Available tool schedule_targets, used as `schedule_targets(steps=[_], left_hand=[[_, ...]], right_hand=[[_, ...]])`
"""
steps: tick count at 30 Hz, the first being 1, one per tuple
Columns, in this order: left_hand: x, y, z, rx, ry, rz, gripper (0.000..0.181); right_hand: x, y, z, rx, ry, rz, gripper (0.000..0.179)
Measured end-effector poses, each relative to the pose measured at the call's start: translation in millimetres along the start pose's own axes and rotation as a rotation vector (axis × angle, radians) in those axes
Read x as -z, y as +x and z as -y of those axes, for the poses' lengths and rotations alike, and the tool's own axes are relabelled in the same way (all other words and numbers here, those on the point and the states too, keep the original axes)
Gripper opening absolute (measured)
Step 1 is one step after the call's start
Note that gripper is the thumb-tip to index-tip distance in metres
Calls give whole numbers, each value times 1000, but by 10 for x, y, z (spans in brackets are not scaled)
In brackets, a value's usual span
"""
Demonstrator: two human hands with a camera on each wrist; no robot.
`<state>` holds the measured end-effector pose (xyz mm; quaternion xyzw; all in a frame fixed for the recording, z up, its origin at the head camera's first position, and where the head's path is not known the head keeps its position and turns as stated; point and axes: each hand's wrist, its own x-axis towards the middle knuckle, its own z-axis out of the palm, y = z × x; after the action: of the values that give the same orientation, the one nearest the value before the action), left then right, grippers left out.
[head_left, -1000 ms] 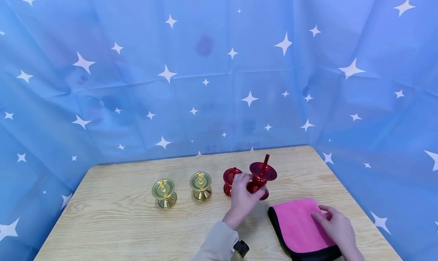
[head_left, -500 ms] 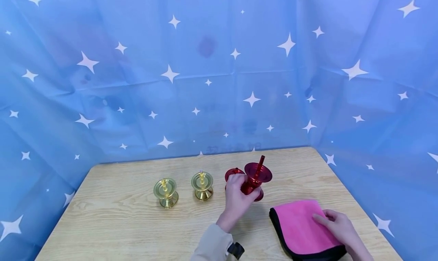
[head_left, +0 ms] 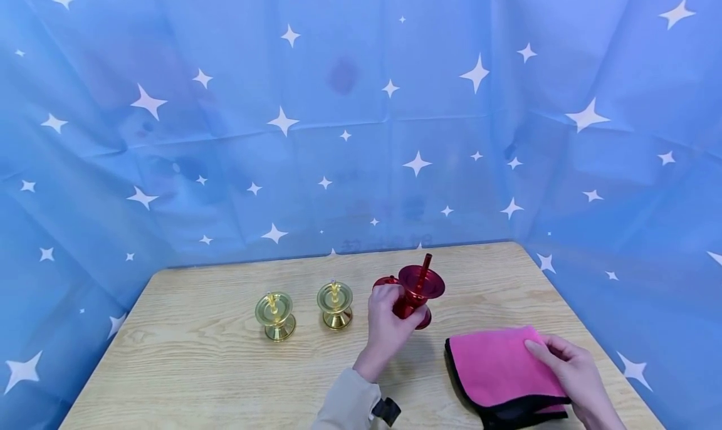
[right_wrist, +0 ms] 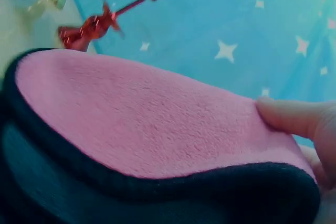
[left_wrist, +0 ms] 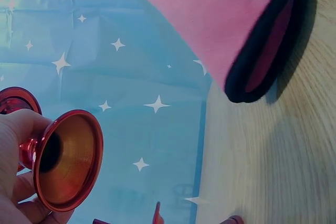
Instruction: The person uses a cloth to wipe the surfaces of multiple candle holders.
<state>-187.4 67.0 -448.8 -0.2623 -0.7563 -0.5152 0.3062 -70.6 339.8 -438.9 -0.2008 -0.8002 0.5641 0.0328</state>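
My left hand grips a red metal candle holder by its narrow middle, slightly tilted, with a thin stem rising from its dish. In the left wrist view, its hollow flared base faces the camera. Partly hidden behind that hand stands another red candle holder. At the right, my right hand pinches the edge of a folded pink cloth with black trim, thumb on top. The cloth's near edge bends upward, its dark underside showing in the right wrist view.
Two gold candle holders, the left one and the right one, stand upright on the wooden table. A blue curtain with white stars hangs behind the table and along both sides.
My left hand has moved a little left with the red candle holder. My right hand has gone from resting on the cloth to pinching and raising its edge.
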Motion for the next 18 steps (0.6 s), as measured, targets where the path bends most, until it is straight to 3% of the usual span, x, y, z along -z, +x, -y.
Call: schedule_targets(steps=[10,15,18], left_hand=[[51,1,18,26,-16,-20,19],[105,21,9,-20,-3,-40,20],[153,38,-4,-48,9,-48,22]], right_hand=[[-95,-126,195,197,238,-129,12],[-175,-178,336,282,458,-313,17],[-222,-191,435,400,443,-464,15]])
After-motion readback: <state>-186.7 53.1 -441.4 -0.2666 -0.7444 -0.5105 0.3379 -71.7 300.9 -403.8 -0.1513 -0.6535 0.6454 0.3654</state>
